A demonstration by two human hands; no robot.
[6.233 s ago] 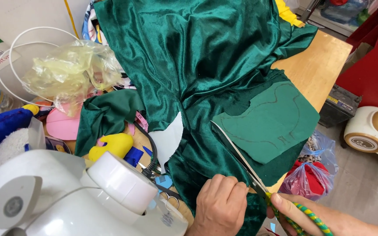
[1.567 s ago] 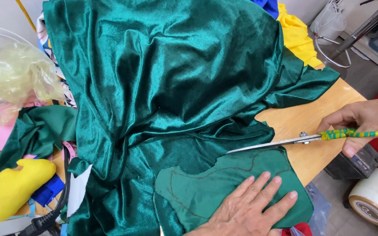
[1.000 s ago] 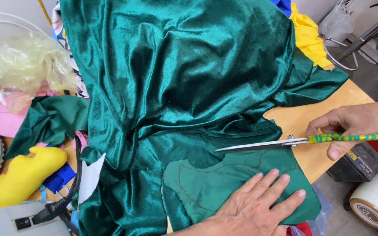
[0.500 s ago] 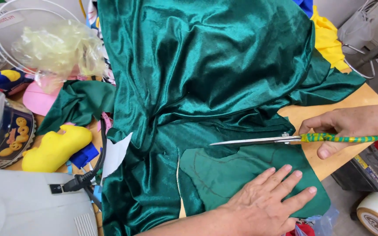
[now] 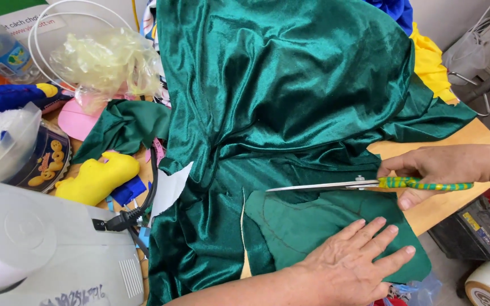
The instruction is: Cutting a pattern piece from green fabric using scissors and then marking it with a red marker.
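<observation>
since half a second ago the scissors (image 5: 370, 184) have moved a bit further left over the green cloth (image 5: 279, 102), and the view has slid so the white machine (image 5: 46, 249) shows more. the scissors lie flat, long way left to right, tips pointing left at the machine. the right hand (image 5: 443, 170) is closed around the scissors' striped handles, above the left hand (image 5: 353, 266). the left hand lies flat, fingers spread, pressing the cut green piece (image 5: 313, 226) on the counter (image 5: 426, 153).

Scissors (image 5: 336, 185) on the cloth (image 5: 290, 96) mid-table, sewing machine (image 5: 46, 255) left, pattern piece (image 5: 296, 226) before them.
</observation>
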